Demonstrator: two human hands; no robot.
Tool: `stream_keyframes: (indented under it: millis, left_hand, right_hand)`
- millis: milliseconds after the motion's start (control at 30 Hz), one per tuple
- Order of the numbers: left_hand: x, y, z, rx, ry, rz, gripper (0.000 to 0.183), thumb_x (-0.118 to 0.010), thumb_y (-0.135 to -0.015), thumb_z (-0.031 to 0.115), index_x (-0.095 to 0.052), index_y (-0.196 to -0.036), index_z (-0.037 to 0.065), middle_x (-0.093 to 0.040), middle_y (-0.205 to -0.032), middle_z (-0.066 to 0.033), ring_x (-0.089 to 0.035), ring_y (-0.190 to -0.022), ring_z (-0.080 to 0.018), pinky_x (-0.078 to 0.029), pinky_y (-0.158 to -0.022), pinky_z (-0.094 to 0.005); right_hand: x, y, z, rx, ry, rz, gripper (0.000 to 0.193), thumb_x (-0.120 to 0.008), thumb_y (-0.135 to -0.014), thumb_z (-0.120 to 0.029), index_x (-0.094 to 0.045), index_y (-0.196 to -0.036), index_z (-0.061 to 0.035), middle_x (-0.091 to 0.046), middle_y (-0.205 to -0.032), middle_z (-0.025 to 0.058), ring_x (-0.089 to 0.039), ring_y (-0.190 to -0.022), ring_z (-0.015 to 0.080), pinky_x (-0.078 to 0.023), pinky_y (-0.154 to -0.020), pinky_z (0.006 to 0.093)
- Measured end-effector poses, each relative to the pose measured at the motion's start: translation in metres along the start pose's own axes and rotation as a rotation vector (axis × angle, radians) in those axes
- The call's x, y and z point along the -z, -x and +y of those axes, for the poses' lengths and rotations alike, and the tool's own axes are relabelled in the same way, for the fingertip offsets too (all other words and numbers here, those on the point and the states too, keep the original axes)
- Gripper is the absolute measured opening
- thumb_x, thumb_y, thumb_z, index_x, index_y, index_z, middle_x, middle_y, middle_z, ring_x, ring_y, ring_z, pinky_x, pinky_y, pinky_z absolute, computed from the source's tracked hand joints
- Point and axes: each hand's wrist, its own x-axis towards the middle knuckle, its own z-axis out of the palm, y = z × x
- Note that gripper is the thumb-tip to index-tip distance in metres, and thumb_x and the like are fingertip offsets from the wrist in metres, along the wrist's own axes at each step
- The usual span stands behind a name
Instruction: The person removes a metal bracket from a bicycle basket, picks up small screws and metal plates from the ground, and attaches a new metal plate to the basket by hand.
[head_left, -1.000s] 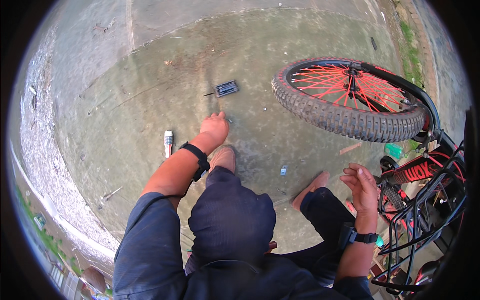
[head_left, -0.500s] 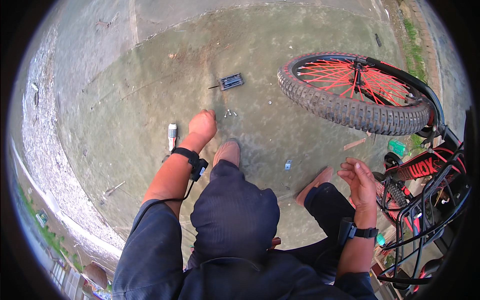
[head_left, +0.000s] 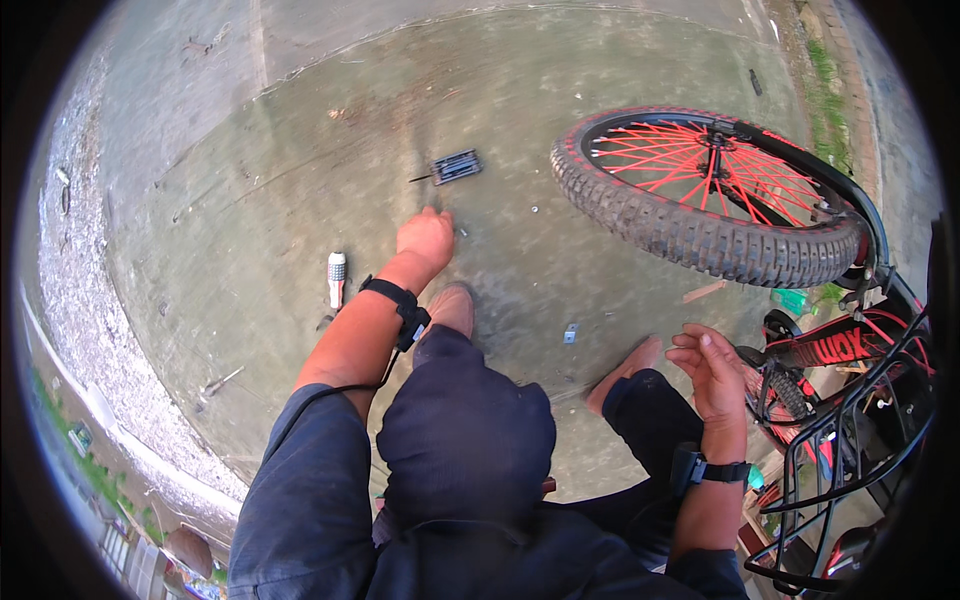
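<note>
My left hand (head_left: 427, 238) is low over the ground ahead of my left shoe (head_left: 453, 310), its fingers closed and their tips hidden. It covers the spot of several small screws; one screw (head_left: 461, 232) shows at its right side. Just beyond lies a dark rectangular piece with parallel bars (head_left: 456, 167) and a thin rod sticking out. A white and grey cylindrical handle (head_left: 337, 278) lies left of my left forearm. My right hand (head_left: 712, 370) hangs in the air beside my right knee, fingers loosely bent and apart, nothing visible in it.
A bicycle at the right has a knobbly front tyre (head_left: 690, 240), red spokes and a black wire basket (head_left: 835, 465). A small metal bracket (head_left: 570, 333) lies between my feet, and a small round piece (head_left: 535, 210) farther ahead. A wood strip (head_left: 705, 292) rests below the tyre.
My left hand has moved a little to the right and forward, and now covers most of the screws. My right hand has stayed almost in place. The view has shifted slightly.
</note>
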Motion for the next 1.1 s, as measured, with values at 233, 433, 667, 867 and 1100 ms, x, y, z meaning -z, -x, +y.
stream_keyframes:
  millis: [233, 433, 667, 867, 1100]
  left_hand:
    - [-0.006, -0.005, 0.011, 0.019, -0.069, -0.047, 0.022, -0.057, -0.084, 0.012, -0.059, -0.105, 0.006, -0.060, -0.106, -0.0168, -0.063, -0.097, -0.0330, -0.054, -0.080, -0.0413]
    - [-0.010, 0.002, 0.008, -0.075, -0.067, 0.028, 0.023, -0.057, -0.080, 0.008, -0.057, -0.103, 0.006, -0.059, -0.104, -0.0158, -0.063, -0.094, -0.0336, -0.053, -0.078, -0.0412]
    - [-0.014, 0.007, -0.001, -0.083, 0.070, 0.055, 0.020, -0.057, -0.078, 0.009, -0.060, -0.098, 0.006, -0.062, -0.100, -0.0159, -0.063, -0.093, -0.0333, -0.054, -0.077, -0.0405]
    - [-0.016, 0.023, -0.018, 0.002, 0.502, 0.134, 0.017, -0.062, -0.070, 0.010, -0.060, -0.085, 0.005, -0.066, -0.077, -0.0132, -0.064, -0.075, -0.0313, -0.052, -0.068, -0.0395]
    - [-0.020, 0.058, -0.033, 0.123, 1.102, -0.059, 0.015, -0.068, -0.076, 0.003, -0.055, -0.084, 0.005, -0.058, -0.071, -0.0014, -0.060, -0.066, -0.0111, -0.049, -0.055, -0.0254]
  right_hand:
    - [-0.005, 0.005, -0.006, -0.029, 0.004, 0.017, 0.033, -0.057, -0.094, -0.022, -0.059, -0.114, 0.0041, -0.067, -0.099, 0.0176, -0.068, -0.084, 0.0260, -0.052, -0.083, 0.0365]
    - [-0.006, 0.005, -0.005, -0.032, -0.019, 0.016, 0.033, -0.056, -0.094, -0.020, -0.058, -0.115, 0.0048, -0.066, -0.098, 0.0167, -0.067, -0.084, 0.0258, -0.053, -0.081, 0.0366]
    - [-0.012, 0.006, 0.000, -0.040, -0.015, -0.018, 0.030, -0.057, -0.094, -0.020, -0.059, -0.112, 0.0040, -0.066, -0.095, 0.0147, -0.067, -0.083, 0.0258, -0.053, -0.079, 0.0362]
    - [-0.007, 0.008, 0.016, -0.059, -0.017, -0.037, 0.036, -0.057, -0.094, -0.024, -0.059, -0.115, 0.0044, -0.066, -0.100, 0.0165, -0.067, -0.086, 0.0266, -0.052, -0.082, 0.0382]
    - [-0.007, 0.015, 0.033, -0.049, -0.044, -0.021, 0.036, -0.057, -0.093, -0.023, -0.057, -0.117, 0.0040, -0.065, -0.102, 0.0152, -0.065, -0.087, 0.0251, -0.050, -0.078, 0.0348]
